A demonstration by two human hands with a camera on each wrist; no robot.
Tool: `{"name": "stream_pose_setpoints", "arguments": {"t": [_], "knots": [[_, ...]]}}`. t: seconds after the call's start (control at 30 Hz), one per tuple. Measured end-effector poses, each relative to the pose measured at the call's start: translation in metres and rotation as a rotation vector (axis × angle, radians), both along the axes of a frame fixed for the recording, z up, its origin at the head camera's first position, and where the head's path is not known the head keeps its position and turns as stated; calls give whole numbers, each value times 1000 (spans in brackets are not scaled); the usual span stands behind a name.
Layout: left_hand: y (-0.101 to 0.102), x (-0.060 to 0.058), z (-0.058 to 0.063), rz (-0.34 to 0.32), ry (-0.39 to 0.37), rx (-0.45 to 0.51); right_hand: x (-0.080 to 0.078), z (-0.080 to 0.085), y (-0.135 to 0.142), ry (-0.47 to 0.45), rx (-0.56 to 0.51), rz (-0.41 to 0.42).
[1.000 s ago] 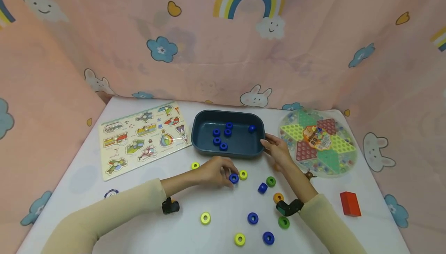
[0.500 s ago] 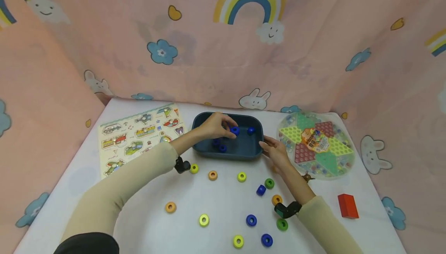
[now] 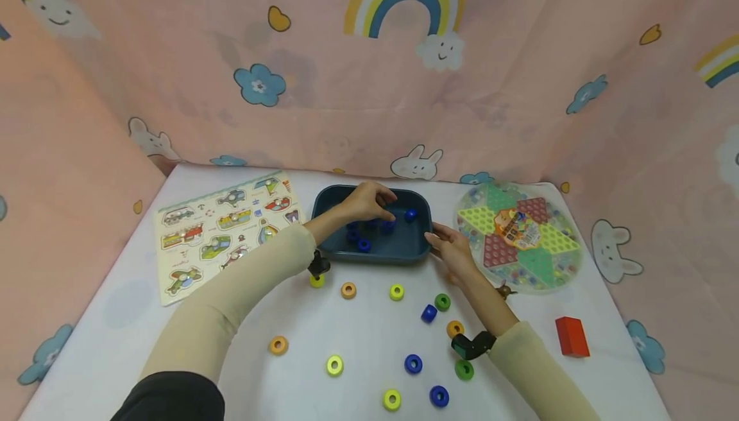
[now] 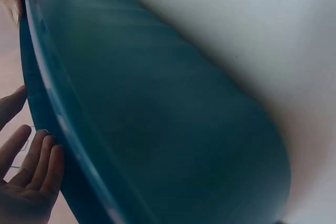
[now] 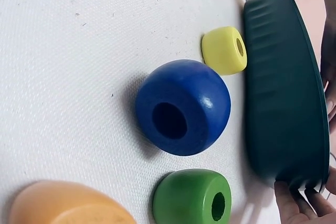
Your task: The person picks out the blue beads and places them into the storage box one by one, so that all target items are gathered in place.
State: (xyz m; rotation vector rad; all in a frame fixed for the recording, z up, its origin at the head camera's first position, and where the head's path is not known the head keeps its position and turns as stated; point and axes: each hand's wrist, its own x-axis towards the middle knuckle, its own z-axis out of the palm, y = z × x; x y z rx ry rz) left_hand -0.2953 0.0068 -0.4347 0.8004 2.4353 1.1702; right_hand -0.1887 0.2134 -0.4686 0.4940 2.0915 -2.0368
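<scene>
My left hand (image 3: 369, 203) hangs over the dark blue-green tray (image 3: 381, 258); its fingers are apart with nothing between them in the left wrist view. Under and beside the fingers lie several blue beads (image 3: 364, 245), some partly hidden by the hand. Another blue bead (image 3: 410, 215) rests near the tray's right end. My right hand (image 3: 453, 251) holds that end of the tray, thumb at the rim and fingers against the outer wall. In the right wrist view, a loose blue bead (image 5: 182, 107) lies on the table near a green bead (image 5: 193, 198).
Yellow (image 3: 335, 365), orange (image 3: 278, 345), green and blue beads are scattered in front of the tray. A picture puzzle board (image 3: 208, 228) lies left, partly under my left sleeve. At right are a round Chinese checkers board (image 3: 519, 235) and a red block (image 3: 573, 337).
My left hand carried a blue bead from the table into the tray and let it go there. The right hand has stayed at the tray's right end.
</scene>
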Motion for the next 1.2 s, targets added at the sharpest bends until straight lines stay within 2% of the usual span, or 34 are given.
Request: {"name": "stream_pose_setpoints", "arguments": {"t": [0.27, 0.33, 0.4, 0.47, 0.53, 0.57, 0.63, 0.73, 0.8, 0.87, 0.97, 1.03, 1.2], "knots": [[-14, 7, 4, -4, -4, 31, 1, -2, -1, -8, 19, 5], [-19, 11, 4, 6, 18, 29, 2, -3, -2, -13, 15, 5], [-29, 16, 5, 41, 71, 9, 2, -4, -3, -17, 15, 3], [-43, 20, 5, 89, 164, -23, 2, -5, -3, -18, 16, 3], [-61, 25, 7, 161, 231, -59, 2, -5, -3, -16, 24, 6], [-70, 27, 7, 204, 239, -75, 1, -5, -3, -15, 27, 8], [-90, 32, 5, 278, 192, -89, 0, -4, -2, -14, 30, 12], [-115, 40, -1, 343, -11, -62, -1, -1, 1, -27, 37, 14], [-127, 43, -7, 326, -130, -27, -3, 1, 2, -35, 44, 14], [-131, 46, -12, 288, -217, 24, -4, 2, 3, -35, 47, 10], [-132, 49, -17, 274, -266, 75, -6, 2, 4, -18, 46, 19], [-131, 51, -18, 311, -299, 97, -4, 2, 3, 5, 56, 27], [-132, 55, -22, 350, -317, 125, 13, 2, 3, 113, 187, 17]]}}
